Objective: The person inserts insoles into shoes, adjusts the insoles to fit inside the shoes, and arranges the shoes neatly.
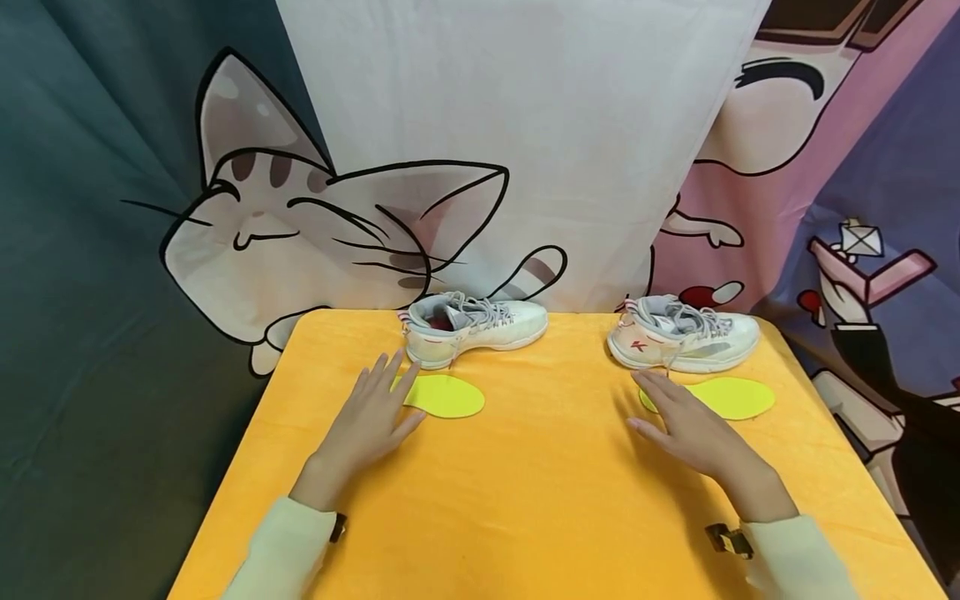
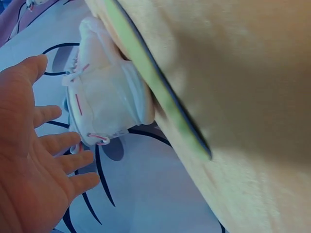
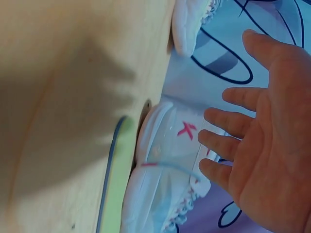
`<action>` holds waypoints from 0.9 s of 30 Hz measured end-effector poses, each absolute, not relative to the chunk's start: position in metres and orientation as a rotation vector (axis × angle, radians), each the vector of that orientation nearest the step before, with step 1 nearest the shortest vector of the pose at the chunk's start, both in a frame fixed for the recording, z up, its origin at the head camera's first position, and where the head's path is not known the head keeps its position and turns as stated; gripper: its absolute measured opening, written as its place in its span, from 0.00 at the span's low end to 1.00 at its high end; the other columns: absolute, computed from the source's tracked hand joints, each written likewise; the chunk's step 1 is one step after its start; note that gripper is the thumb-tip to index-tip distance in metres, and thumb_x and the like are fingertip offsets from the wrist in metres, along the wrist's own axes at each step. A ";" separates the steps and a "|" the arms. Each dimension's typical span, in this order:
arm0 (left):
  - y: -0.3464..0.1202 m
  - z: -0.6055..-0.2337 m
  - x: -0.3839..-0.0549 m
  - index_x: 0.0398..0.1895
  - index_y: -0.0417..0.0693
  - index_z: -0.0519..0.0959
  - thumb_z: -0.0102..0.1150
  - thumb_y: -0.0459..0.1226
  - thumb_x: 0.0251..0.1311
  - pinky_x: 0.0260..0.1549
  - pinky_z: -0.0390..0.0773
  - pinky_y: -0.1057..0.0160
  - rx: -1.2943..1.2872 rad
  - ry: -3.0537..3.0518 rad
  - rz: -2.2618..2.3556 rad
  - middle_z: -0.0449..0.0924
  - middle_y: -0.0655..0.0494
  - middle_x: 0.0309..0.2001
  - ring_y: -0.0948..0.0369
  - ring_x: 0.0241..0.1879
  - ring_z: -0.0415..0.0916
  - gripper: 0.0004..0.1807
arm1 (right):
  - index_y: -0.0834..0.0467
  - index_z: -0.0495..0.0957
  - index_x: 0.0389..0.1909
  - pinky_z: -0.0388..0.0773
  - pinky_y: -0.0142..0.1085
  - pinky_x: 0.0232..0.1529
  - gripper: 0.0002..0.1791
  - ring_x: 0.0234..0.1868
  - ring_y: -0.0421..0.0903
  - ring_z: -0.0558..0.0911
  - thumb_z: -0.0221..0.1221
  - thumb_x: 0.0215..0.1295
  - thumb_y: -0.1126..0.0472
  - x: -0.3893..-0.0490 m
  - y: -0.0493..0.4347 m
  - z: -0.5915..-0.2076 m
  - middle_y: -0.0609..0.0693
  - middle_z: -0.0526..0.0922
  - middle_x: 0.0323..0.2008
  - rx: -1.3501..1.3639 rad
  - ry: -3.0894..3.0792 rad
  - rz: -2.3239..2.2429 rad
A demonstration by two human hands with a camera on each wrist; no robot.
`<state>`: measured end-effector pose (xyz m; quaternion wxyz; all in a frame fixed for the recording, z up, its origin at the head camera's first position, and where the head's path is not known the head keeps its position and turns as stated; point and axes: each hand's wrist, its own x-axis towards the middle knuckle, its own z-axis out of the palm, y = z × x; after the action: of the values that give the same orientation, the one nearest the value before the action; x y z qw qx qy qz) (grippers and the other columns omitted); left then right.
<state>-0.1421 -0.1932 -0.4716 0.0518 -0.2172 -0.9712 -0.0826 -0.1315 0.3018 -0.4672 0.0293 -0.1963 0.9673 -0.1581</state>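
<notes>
Two white lace-up sneakers stand at the far edge of the table, the left sneaker [image 1: 491, 329] and the right sneaker [image 1: 686, 337], toes pointing right. In front of each lies a yellow-green insole: the left insole [image 1: 446, 396] and the right insole [image 1: 735, 398]. My left hand [image 1: 367, 417] hovers over the heel end of the left insole, fingers spread. Over the heel end of the right insole is my right hand [image 1: 690, 425], fingers extended. Both palms are bare in the wrist views, the left palm [image 2: 34, 165] and the right palm [image 3: 272, 145]. Each hand partly hides an insole.
A yellow cloth covers the table [image 1: 510, 500]. Behind it hangs a backdrop [image 1: 570, 125] printed with a cartoon cat and figures. Dark green fabric [image 1: 97, 375] drapes at the left. Each wrist wears a strap, with a dark buckle [image 1: 727, 540] on the right one.
</notes>
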 end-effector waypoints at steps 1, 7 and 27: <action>-0.192 -0.470 -0.143 0.80 0.47 0.61 0.58 0.56 0.71 0.72 0.58 0.32 -0.668 -2.942 -0.240 0.54 0.37 0.80 0.35 0.78 0.52 0.41 | 0.59 0.59 0.79 0.61 0.66 0.71 0.42 0.76 0.68 0.63 0.59 0.74 0.42 -0.133 0.298 -0.467 0.65 0.61 0.77 -0.613 2.981 -0.491; -0.185 -0.460 -0.153 0.81 0.47 0.59 0.57 0.56 0.72 0.75 0.55 0.35 -0.684 -2.908 -0.233 0.52 0.39 0.81 0.36 0.79 0.50 0.41 | 0.60 0.59 0.79 0.61 0.64 0.72 0.42 0.76 0.66 0.63 0.59 0.75 0.42 -0.140 0.282 -0.465 0.64 0.62 0.77 -0.664 2.978 -0.511; -0.165 -0.444 -0.210 0.70 0.42 0.73 0.64 0.41 0.68 0.75 0.57 0.37 -0.743 -2.815 -0.122 0.69 0.38 0.72 0.37 0.75 0.59 0.29 | 0.59 0.58 0.80 0.59 0.62 0.74 0.41 0.77 0.64 0.64 0.57 0.76 0.42 -0.165 0.245 -0.463 0.62 0.63 0.77 -0.711 2.943 -0.640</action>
<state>-0.2099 -0.1649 -0.4440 0.1138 -0.2534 -0.9597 -0.0416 -0.1653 0.2450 -0.4630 0.0233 -0.2296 0.9508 -0.2069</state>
